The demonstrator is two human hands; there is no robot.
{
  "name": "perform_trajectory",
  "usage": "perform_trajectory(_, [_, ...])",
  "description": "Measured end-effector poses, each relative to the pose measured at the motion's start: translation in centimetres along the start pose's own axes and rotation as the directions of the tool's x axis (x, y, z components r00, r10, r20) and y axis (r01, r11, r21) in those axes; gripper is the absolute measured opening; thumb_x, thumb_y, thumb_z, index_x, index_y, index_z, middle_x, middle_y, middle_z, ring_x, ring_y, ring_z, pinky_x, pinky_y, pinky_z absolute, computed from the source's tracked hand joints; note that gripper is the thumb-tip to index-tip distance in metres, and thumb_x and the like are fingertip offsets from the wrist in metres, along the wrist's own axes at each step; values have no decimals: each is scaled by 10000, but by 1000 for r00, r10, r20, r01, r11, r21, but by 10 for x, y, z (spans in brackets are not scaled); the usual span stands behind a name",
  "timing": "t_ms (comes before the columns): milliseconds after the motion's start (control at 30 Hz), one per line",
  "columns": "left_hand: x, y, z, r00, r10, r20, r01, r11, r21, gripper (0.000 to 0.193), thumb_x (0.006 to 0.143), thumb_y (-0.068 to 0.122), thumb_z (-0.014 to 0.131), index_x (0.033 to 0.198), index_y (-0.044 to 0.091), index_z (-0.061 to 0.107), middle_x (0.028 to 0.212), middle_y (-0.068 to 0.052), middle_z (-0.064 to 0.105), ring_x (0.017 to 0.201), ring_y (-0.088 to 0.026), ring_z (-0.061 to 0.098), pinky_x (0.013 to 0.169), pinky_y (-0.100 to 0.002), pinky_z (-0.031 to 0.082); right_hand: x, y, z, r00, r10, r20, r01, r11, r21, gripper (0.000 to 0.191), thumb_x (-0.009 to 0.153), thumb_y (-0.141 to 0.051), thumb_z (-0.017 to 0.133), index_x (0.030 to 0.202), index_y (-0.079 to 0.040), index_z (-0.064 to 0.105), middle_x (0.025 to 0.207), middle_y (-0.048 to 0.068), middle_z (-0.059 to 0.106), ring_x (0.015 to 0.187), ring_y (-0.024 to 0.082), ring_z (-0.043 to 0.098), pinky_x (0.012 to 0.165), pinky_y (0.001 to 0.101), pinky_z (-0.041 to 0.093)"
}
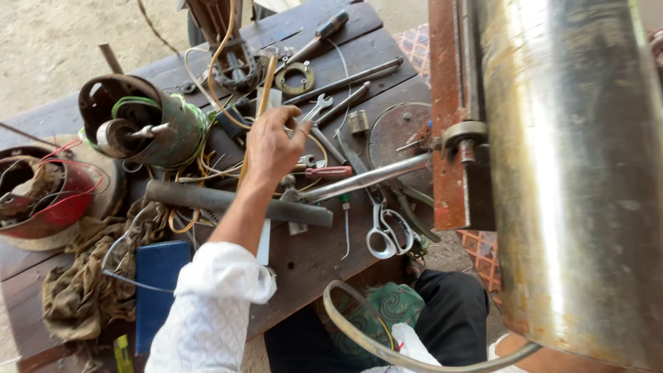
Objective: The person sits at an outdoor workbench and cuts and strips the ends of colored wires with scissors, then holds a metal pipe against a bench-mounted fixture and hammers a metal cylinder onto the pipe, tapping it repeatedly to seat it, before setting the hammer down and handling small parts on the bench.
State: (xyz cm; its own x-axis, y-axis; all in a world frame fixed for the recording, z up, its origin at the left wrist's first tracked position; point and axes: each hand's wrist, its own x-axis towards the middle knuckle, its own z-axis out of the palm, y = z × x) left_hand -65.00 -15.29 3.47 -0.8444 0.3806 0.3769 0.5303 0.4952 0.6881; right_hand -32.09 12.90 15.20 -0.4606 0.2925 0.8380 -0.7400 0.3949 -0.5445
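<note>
Steel tools litter the wooden table [311, 259]. Head view: we see our left hand [273, 145] half curled, fingertips down among spanners [319, 107], beside the wound motor [148, 124]; grasp cannot be told. Right hand out of view.

A dark plank table [314, 259] is standing on pale, sandy ground [48, 41] that is showing beyond and left of the hand. Daylight is falling from that far side, brightening the dirt. Right of the hand, a rusty red frame [449, 173] and a big shiny steel drum [573, 173] are rising up close, catching glare. Below them, a patterned mat [483, 252] is lying on the ground.
</note>
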Motion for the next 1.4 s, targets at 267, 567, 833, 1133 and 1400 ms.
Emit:
perform_trajectory(267, [26,4,65,978,-209,-6,206,955,213,580,907,398,754,1377,112,569,1329,-153,569,1258,-361,551,1050,-454,434,-25,-24,-1,994,-99,-39,99,995,2,209,1040,-244,715,1236,-171,710,1266,62,736,1319,283,632,1151,401,467])
perform_trajectory(567, [27,71,71,912,-387,135,291,843,452,571,952,496,682,1459,273,541,1414,-208,493,1274,-392,538,1032,-489,446,-7,-51,-1,998,-52,33,47,989,140,183,977,-277,767,1133,-187,734,1239,24,751,1356,275,607,1208,447,369])
perform_trajectory(833, [14,99,85,962,-273,-30,263,885,385,245,915,273,768,1154,228,793,1139,-113,739,1093,-321,671,947,-457,500,-3,-56,-18,996,-20,89,3,982,191,217,915,-265,795,1110,-174,769,1251,48,753,1372,314,588,1219,475,303])
perform_trajectory(1133, [-12,144,41,993,-112,-46,116,989,91,185,941,185,774,1114,125,803,1037,-106,761,929,-236,705,861,-393,527,0,-71,-26,982,-100,163,71,982,175,345,884,-201,784,1220,-128,745,1309,76,728,1387,272,580,1219,416,342])
perform_trajectory(1400, [-76,182,-14,997,-81,-8,67,872,-485,134,1062,137,668,1060,6,696,870,-45,699,622,-77,575,537,-250,478,-15,-95,-25,978,-144,148,120,979,164,416,879,-99,825,1279,-134,719,1311,86,717,1338,214,625,1244,431,354])
